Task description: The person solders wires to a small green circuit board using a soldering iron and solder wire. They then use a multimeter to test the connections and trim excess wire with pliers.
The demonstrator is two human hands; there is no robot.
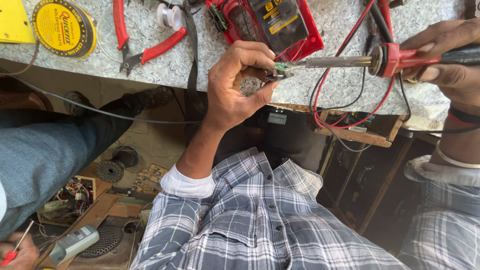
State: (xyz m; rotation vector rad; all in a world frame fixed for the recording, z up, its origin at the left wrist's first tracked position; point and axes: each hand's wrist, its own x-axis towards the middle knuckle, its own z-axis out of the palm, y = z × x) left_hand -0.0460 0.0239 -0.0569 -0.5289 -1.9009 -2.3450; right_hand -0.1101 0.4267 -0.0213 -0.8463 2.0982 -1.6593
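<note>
My left hand (239,82) pinches a small round component with thin green wires (278,71) between thumb and fingers, just over the edge of the speckled worktop (165,67). My right hand (445,60) grips the red-and-black handle of a soldering iron (390,59). Its metal barrel points left, and the tip touches the component in my left hand.
On the worktop lie a yellow round paste tin (64,27), red-handled pliers (142,47), a solder spool (169,16) and a red-cased meter (272,25) with red and black leads (345,95). Another person's leg (45,155) and hand (15,252) are at left. Parts clutter the floor.
</note>
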